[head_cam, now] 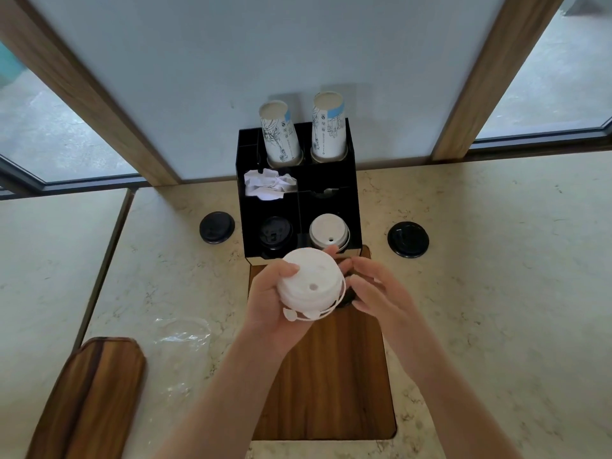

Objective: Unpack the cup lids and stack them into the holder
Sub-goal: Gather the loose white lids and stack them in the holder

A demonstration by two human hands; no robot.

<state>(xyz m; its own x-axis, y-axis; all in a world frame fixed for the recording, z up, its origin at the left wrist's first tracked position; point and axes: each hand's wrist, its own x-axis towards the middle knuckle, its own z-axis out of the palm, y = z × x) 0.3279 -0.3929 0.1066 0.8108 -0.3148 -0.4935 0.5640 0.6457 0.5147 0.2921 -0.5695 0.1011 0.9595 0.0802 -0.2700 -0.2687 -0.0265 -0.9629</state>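
Now, left hand (268, 293): fingers curled round a stack of white lids (309, 281), held just in front of the black holder (298, 190).
Right hand (374, 289): beside the stack, fingers loosely bent toward it; whether they grip anything I cannot tell.
Holder, front right slot: white lids (328, 231).
Holder, front left slot: black lids (275, 235).
Holder, back: two paper cup stacks (280, 134).
Either side of holder: one loose black lid (217, 227) each.
Left of the hands: clear plastic wrap (183, 332) on the counter.
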